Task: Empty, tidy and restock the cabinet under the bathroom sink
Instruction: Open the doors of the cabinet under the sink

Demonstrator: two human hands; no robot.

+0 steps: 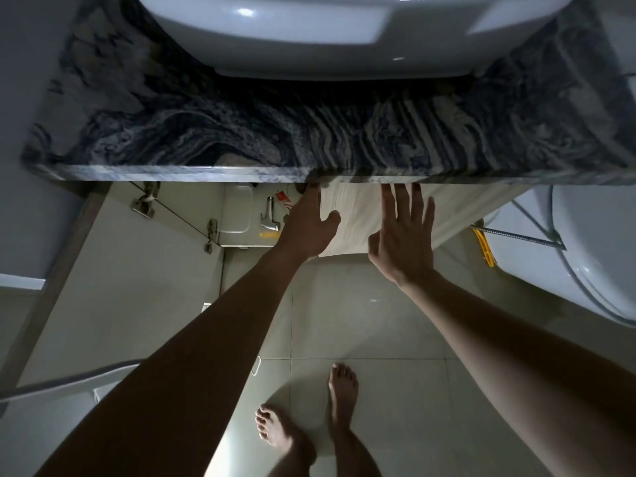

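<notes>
A dark veined marble tabletop (pixel 241 132) spans the view from above, with a white sink basin (pixel 327 32) set on it. Below it is the tiled floor (pixel 361 315), with a white toilet (pixel 578 256) at the right. The cabinet under the sink stands open: its left door (pixel 113 263) is swung wide and its pale right door (pixel 358 215) is partly open. The left hand (pixel 308 220) grips that door's edge, thumb on its face and fingertips hidden. The right hand (pixel 402 235) is spread flat against it. Inside lie a metal tap (pixel 269 216) and a red-and-white packet (pixel 283 198).
</notes>
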